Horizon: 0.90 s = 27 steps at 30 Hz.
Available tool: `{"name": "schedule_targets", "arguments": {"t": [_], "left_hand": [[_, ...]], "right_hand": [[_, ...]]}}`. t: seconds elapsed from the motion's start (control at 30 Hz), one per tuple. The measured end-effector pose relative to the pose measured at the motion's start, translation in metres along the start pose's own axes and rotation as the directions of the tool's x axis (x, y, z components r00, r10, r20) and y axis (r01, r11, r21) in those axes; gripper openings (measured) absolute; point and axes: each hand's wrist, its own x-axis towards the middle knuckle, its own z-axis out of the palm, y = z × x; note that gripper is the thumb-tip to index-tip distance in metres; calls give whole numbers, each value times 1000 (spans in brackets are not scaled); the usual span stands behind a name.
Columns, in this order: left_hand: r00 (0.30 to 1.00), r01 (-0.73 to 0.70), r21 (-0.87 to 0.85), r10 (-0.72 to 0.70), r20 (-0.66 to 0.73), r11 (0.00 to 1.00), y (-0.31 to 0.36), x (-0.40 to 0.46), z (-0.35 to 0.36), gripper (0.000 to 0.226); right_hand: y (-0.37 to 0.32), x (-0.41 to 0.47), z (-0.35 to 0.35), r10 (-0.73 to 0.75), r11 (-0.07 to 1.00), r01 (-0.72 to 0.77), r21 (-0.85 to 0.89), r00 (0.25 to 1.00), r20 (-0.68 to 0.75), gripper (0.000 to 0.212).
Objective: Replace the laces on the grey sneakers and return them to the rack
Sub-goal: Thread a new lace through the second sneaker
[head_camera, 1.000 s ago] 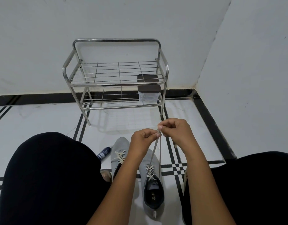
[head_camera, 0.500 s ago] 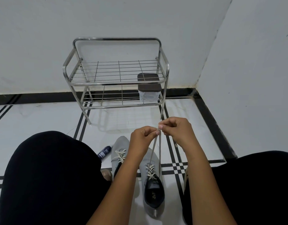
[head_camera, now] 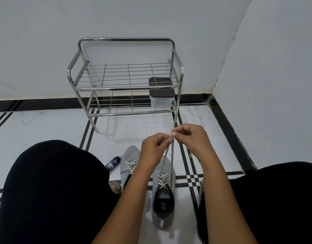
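You are holding both hands up together above the floor, and your left hand (head_camera: 156, 147) is pinching one end of the lace (head_camera: 171, 161) between thumb and curled fingers, right beside your right hand (head_camera: 190, 138), which is pinching the other end the same way. The two fists are almost touching at the fingertips, and the two strands are running down from them, drawn taut, to the right grey sneaker (head_camera: 163, 192). That sneaker is sitting on the white tiled floor (head_camera: 46, 124) between your knees, toe pointing toward the rack, its pale lacing crossing over the tongue and its dark opening facing you. The left grey sneaker (head_camera: 128, 166) is lying just beside it, on its left, partly hidden behind your left forearm and your left knee (head_camera: 51, 191); it is showing pale crossed laces too. A small dark blue bottle (head_camera: 112, 163) is lying on the floor close to that sneaker's left side, half tucked behind the knee. Farther off, the steel two-tier rack (head_camera: 125, 85) is standing against the white wall (head_camera: 116, 20), well apart from both sneakers. Its lower shelf is carrying a clear container with a dark lid (head_camera: 161, 99) at the right end.
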Motion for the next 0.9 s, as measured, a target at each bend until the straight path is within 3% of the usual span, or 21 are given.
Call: {"name": "schedule_targets", "arguments": {"t": [0.27, 0.33, 0.43, 0.53, 0.7, 0.77, 0.9], "left_hand": [[1000, 18, 17, -17, -4, 1000, -1, 1, 0, 7], [1000, 23, 23, -22, -9, 999, -2, 2, 0, 8], [999, 29, 19, -29, -15, 999, -4, 3, -1, 7], [1000, 13, 7, -13, -11, 1000, -3, 4, -1, 7], [993, 37, -14, -39, -116, 999, -8, 6, -1, 5], [984, 33, -4, -33, -175, 999, -11, 8, -1, 5], [995, -28, 31, 31, -96, 999, -12, 12, 5, 3]], "right_hand": [[7, 2, -2, 66, 985, -60, 159, 997, -30, 15], [14, 5, -6, 103, 989, -97, 113, 993, -53, 17], [26, 6, -7, 175, 984, -169, -58, 979, 103, 21], [34, 3, 5, 214, 976, -216, -22, 941, 264, 21], [48, 2, 24, 243, 954, -263, 145, 959, 142, 15], [55, 2, 30, 282, 956, -286, 68, 958, 59, 17], [48, -3, 44, 286, 952, -304, 8, 904, 317, 19]]}}
